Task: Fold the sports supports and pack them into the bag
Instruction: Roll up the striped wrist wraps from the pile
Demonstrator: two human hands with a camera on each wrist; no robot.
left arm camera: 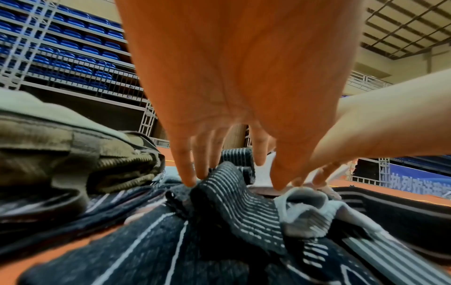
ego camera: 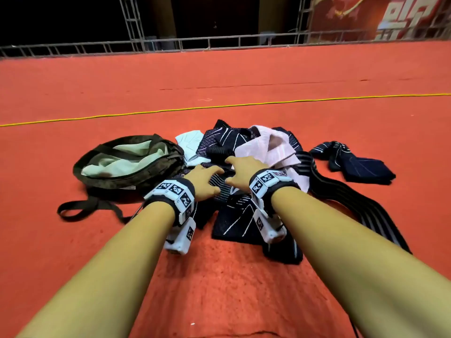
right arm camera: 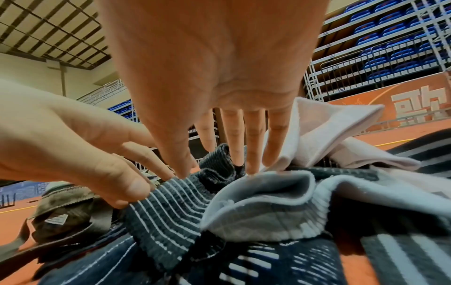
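A heap of sports supports lies on the red carpet. My left hand pinches a raised fold of a dark striped support between thumb and fingers. My right hand reaches down beside it with straight fingers. Its thumb touches the same striped support, and its fingertips touch a grey-lined support. A pink support lies just behind. The olive bag lies open to the left, its pale green lining showing.
A long black striped band trails off to the right. Folded dark supports lie apart at the right. A pale blue support sits by the bag. A yellow cord crosses the carpet, with a metal truss rail beyond it.
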